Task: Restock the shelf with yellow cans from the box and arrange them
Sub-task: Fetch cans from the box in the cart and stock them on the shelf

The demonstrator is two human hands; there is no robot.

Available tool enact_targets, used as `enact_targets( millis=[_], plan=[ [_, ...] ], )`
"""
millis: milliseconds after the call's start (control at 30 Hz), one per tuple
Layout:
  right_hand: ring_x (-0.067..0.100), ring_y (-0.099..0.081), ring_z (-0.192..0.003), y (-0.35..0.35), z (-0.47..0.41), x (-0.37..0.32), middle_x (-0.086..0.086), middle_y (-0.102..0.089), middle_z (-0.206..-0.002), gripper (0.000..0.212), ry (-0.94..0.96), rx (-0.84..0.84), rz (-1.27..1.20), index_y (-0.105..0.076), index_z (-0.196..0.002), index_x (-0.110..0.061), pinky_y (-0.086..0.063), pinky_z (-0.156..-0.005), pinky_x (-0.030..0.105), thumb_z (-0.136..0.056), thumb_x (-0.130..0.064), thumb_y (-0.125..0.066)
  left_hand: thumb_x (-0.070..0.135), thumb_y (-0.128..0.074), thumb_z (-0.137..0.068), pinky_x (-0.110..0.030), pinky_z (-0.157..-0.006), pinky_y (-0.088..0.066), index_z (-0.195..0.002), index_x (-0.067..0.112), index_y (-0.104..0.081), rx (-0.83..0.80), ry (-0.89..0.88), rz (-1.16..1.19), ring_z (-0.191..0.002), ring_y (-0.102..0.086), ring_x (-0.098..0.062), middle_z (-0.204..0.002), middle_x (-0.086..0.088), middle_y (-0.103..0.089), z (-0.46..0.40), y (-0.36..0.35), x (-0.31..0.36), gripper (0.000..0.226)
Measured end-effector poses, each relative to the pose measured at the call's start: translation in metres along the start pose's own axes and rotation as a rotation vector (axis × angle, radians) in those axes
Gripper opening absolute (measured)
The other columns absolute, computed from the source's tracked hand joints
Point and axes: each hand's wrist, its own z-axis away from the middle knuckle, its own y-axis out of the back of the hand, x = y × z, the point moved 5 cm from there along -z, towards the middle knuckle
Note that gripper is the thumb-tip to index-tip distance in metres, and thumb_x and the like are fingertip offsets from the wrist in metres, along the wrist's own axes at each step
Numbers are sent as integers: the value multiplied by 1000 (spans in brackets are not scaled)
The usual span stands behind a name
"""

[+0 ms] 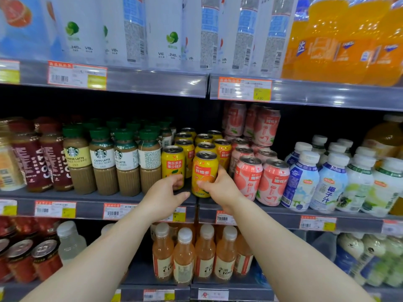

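on the middle shelf (pixel 109 198), seen from the head camera, the right hand (pixel 220 188) grips the front yellow can (pixel 204 171), its fingers curled round the lower part of the can, thumb across the label, while the can stands at the shelf's front edge, tipped a little to the left. the left hand (pixel 162 197) reaches for the neighbouring yellow can (pixel 173 163) just to the left, its fingers loosely curved against the base of it; whether they truly pinch it cannot be told. more yellow cans (pixel 205 140) stand in rows behind, so the block looks nearly full. the box is not in view. to do this step well, i would judge it best to set the held can upright, slide it back until it touches the row behind, and turn its label to the front. room is tight: coffee bottles (pixel 128 162) stand just beside on the left, pink cans (pixel 248 177) on the right, so a sideways nudge could topple a neighbour. above the cans there is open dark space under the upper shelf rail (pixel 152 81).
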Motion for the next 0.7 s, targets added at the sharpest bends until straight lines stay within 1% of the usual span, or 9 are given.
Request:
enact_targets(
  millis=[100, 300, 400, 500, 567, 633, 700],
  plan=[
    [20, -56, -120, -1, -1, 0, 0, -58, -129, 63, -15, -5, 26, -39, -138, -26, -46, -104, 44, -85, -20, -73, 24, -66, -89, -31, -104, -41, -145, 17, -37, 12, -1, 2, -124, -51, -12, -139, 0, -53, 0, 0, 0, 64],
    [22, -55, -121, -2, 0, -4, 2, -58, -129, 65, -42, 2, 42, -38, -139, -22, -46, -104, 43, -85, -17, -74, 28, -65, -89, -30, -105, -39, -145, 19, -39, 32, -16, -58, -128, -48, -12, -141, 2, -51, 8, 2, 1, 62],
    [22, -55, -122, 0, 9, -5, 1, -57, -133, 72, -53, 41, 92, -35, -142, -24, -46, -104, 45, -83, -24, -76, 31, -64, -89, -30, -105, -39, -144, 21, -40, 57, -33, -76, -129, -47, -13, -142, 3, -50, 12, 6, 2, 61],
    [22, -52, -126, 2, 29, -9, -1, -52, -141, 73, -32, 49, 225, -29, -148, -22, -45, -105, 43, -88, -32, -69, 34, -63, -90, -32, -106, -38, -144, 19, -40, 83, -59, -118, -131, -45, -17, -144, 0, -48, 18, 6, 6, 61],
    [24, -46, -133, 4, 47, -11, 2, -43, -150, 75, 6, 39, 375, -19, -154, -17, -41, -109, 41, -94, -35, -61, 37, -61, -90, -36, -108, -37, -144, 17, -41, 120, -67, -180, -133, -43, -21, -145, -4, -46, 24, 3, 9, 61],
    [25, -37, -140, 5, 65, -11, 6, -31, -157, 73, 51, 20, 512, -13, -156, -13, -34, -113, 37, -99, -34, -53, 42, -59, -90, -40, -111, -34, -143, 15, -41, 165, -90, -290, -135, -39, -24, -147, -7, -44, 30, -1, 12, 62],
    [24, -25, -146, 9, 83, -8, 9, -24, -160, 68, 101, -5, 608, -14, -155, -10, -24, -117, 33, -101, -33, -48, 48, -53, -91, -44, -115, -25, -146, 17, -37, 163, -71, -451, -141, -29, -27, -153, -8, -34, 40, -10, 16, 66]
  ],
)
